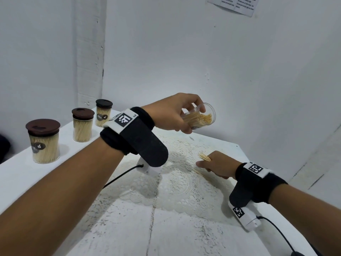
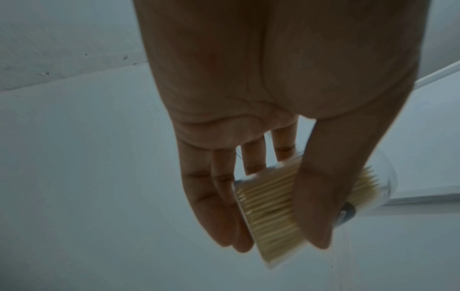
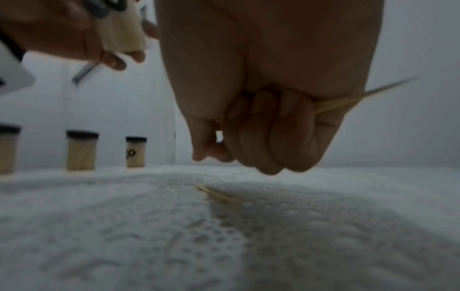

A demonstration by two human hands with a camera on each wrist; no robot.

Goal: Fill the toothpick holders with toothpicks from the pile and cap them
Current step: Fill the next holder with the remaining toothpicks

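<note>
My left hand (image 1: pixel 177 115) holds a clear uncapped toothpick holder (image 1: pixel 202 118) in the air, tilted with its mouth to the right and nearly full of toothpicks. In the left wrist view the fingers and thumb wrap the holder (image 2: pixel 271 206). My right hand (image 1: pixel 215 164) is low over the lace doily (image 1: pixel 180 183), fingers curled round a small bundle of toothpicks (image 1: pixel 204 156) whose tips stick out above the fist. The right wrist view shows those toothpicks (image 3: pixel 368 94) poking out beside the fist. A few loose toothpicks (image 3: pixel 219 194) lie on the doily under the hand.
Three filled holders with brown caps stand in a row along the table's left edge: near (image 1: pixel 44 141), middle (image 1: pixel 82 124) and far (image 1: pixel 103 112). White walls close the back and right. A cable (image 1: pixel 121 175) runs from the left wrist camera across the table.
</note>
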